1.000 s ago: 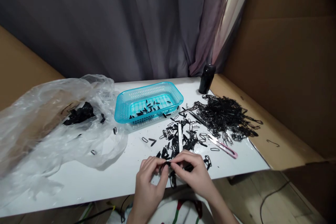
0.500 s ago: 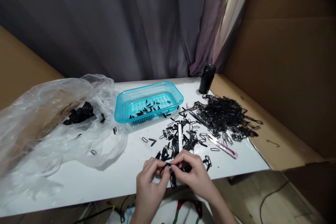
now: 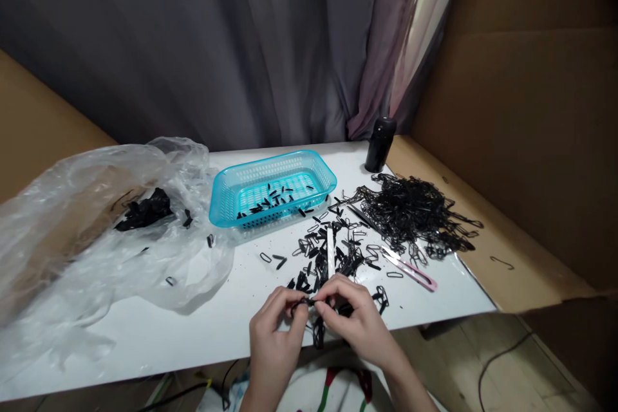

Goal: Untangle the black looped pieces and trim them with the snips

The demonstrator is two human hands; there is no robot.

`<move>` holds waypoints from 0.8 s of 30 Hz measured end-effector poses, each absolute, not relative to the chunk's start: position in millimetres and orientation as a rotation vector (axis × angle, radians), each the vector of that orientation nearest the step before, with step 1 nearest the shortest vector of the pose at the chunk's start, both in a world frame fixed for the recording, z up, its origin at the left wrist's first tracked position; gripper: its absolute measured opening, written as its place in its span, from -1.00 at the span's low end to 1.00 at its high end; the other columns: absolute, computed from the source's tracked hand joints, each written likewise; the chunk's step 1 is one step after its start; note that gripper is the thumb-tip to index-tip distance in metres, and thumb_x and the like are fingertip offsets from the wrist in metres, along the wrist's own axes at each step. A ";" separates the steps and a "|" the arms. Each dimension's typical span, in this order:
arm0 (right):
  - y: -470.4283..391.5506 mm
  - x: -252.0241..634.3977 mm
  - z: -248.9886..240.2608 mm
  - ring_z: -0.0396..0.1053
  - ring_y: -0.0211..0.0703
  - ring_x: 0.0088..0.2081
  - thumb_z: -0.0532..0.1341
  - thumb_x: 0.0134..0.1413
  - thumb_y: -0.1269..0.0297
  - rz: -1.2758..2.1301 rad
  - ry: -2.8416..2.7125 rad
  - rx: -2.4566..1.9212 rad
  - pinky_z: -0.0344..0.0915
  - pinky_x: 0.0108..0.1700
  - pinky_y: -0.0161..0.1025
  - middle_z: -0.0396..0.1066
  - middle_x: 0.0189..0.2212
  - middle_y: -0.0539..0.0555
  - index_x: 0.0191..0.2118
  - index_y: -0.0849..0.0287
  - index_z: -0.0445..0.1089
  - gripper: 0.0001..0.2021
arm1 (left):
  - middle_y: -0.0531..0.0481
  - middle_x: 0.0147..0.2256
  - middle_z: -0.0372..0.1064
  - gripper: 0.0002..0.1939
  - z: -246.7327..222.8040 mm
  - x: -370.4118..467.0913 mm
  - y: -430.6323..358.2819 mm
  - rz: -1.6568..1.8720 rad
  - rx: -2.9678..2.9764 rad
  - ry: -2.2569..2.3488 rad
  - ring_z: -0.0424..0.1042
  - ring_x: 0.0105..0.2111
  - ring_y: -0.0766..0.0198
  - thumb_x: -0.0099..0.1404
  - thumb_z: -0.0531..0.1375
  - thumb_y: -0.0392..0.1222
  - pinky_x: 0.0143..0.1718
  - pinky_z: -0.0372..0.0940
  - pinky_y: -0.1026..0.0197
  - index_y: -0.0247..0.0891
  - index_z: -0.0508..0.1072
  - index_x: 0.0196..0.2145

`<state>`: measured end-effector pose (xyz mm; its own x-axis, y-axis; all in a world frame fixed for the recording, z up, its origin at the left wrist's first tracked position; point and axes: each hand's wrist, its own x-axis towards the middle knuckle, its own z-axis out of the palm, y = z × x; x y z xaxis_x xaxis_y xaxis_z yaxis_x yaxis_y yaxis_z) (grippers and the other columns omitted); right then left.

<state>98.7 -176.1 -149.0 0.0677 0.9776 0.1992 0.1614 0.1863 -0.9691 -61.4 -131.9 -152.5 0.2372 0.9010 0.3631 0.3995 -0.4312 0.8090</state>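
At the table's near edge, my left hand (image 3: 277,328) and my right hand (image 3: 355,315) meet, thumbs and forefingers pinched on a small black looped piece (image 3: 309,301). Fingertips cover most of it, so its exact kind is hidden. Under and just beyond my hands lies a scatter of small black strips and thin wire-like loops (image 3: 345,261), with a white flat strip (image 3: 331,251) among them. Behind it stands a turquoise plastic basket (image 3: 222,209) holding several short black pieces.
A tangled heap of black loops (image 3: 415,212) lies at the right, beside a pink-handled pointed tool (image 3: 415,273). A black bottle (image 3: 380,145) stands behind it. Clear plastic bags (image 3: 183,270) spread over the left side. Cardboard panels (image 3: 526,141) flank the white table (image 3: 193,341).
My left thumb and fingers have shifted slightly around the black piece, and less of it shows now. My right hand stays nearly still.
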 end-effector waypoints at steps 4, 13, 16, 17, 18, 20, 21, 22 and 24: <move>-177.2 101.0 -144.7 0.30 -0.17 -0.20 0.13 0.34 0.31 0.982 -1.455 -1.183 0.21 -0.14 -0.28 0.33 -0.28 0.00 -0.19 0.08 0.37 -0.92 | 0.07 -0.52 0.41 -0.88 -155.1 -64.0 -131.0 1.124 1.813 1.183 0.39 -0.50 0.26 0.24 0.17 -0.27 -0.47 0.30 0.32 -0.21 0.47 -0.45; -179.7 102.2 -148.0 0.20 -0.10 -0.16 0.29 0.18 0.00 1.009 -1.503 -1.143 0.16 -0.10 -0.23 0.22 -0.25 -0.01 -0.24 0.07 0.22 -0.70 | 0.05 -0.54 0.42 -0.86 -143.1 -54.9 -138.5 1.033 1.733 1.056 0.40 -0.52 0.24 0.20 0.19 -0.27 -0.46 0.30 0.30 -0.22 0.49 -0.50; -179.2 101.8 -149.8 0.20 -0.13 -0.23 0.33 0.13 0.00 0.995 -1.449 -1.144 0.13 -0.17 -0.25 0.21 -0.32 -0.04 -0.32 0.08 0.22 -0.67 | 0.05 -0.54 0.41 -0.86 -142.7 -54.3 -139.5 1.004 1.689 1.018 0.40 -0.52 0.24 0.19 0.19 -0.28 -0.46 0.29 0.31 -0.22 0.49 -0.51; -178.9 101.8 -149.7 0.21 -0.14 -0.24 0.33 0.15 0.05 0.993 -1.437 -1.138 0.14 -0.18 -0.25 0.23 -0.33 -0.04 -0.32 0.09 0.25 -0.71 | 0.05 -0.53 0.42 -0.86 -143.8 -55.6 -139.3 1.002 1.661 1.021 0.41 -0.51 0.24 0.19 0.20 -0.28 -0.45 0.29 0.30 -0.21 0.50 -0.51; -178.7 101.9 -149.4 0.23 -0.15 -0.24 0.32 0.16 0.11 0.992 -1.420 -1.128 0.15 -0.18 -0.26 0.25 -0.33 -0.03 -0.31 0.09 0.29 -0.76 | 0.04 -0.52 0.43 -0.87 -145.2 -57.5 -139.0 1.001 1.631 1.025 0.42 -0.49 0.23 0.19 0.21 -0.28 -0.44 0.30 0.30 -0.21 0.51 -0.50; -178.3 102.2 -148.7 0.29 -0.16 -0.24 0.32 0.16 0.24 1.000 -1.373 -1.093 0.20 -0.19 -0.26 0.34 -0.31 -0.01 -0.27 0.10 0.38 -0.89 | 0.04 -0.50 0.45 -0.89 -147.8 -62.6 -137.9 1.012 1.577 1.011 0.43 -0.46 0.22 0.21 0.23 -0.26 -0.41 0.31 0.30 -0.20 0.53 -0.47; -178.2 102.3 -148.5 0.33 -0.17 -0.25 0.31 0.16 0.29 1.006 -1.341 -1.074 0.23 -0.19 -0.27 0.40 -0.29 0.00 -0.24 0.10 0.43 -0.93 | 0.03 -0.48 0.45 -0.90 -148.6 -65.1 -137.4 1.025 1.555 0.991 0.43 -0.45 0.21 0.21 0.25 -0.26 -0.39 0.31 0.30 -0.19 0.55 -0.45; -178.3 102.4 -148.6 0.37 -0.17 -0.25 0.31 0.16 0.33 1.013 -1.310 -1.057 0.27 -0.19 -0.27 0.45 -0.27 0.02 -0.21 0.09 0.47 -0.93 | 0.03 -0.47 0.45 -0.91 -149.1 -67.2 -137.0 1.041 1.539 0.962 0.42 -0.43 0.22 0.21 0.26 -0.26 -0.37 0.30 0.29 -0.18 0.56 -0.44; -178.7 102.2 -149.7 0.43 -0.17 -0.26 0.33 0.14 0.35 1.023 -1.258 -1.049 0.32 -0.19 -0.27 0.54 -0.26 0.04 -0.17 0.07 0.54 -0.86 | 0.03 -0.44 0.44 -0.92 -149.3 -69.4 -136.6 1.072 1.505 0.902 0.41 -0.39 0.22 0.21 0.28 -0.25 -0.33 0.30 0.30 -0.16 0.57 -0.42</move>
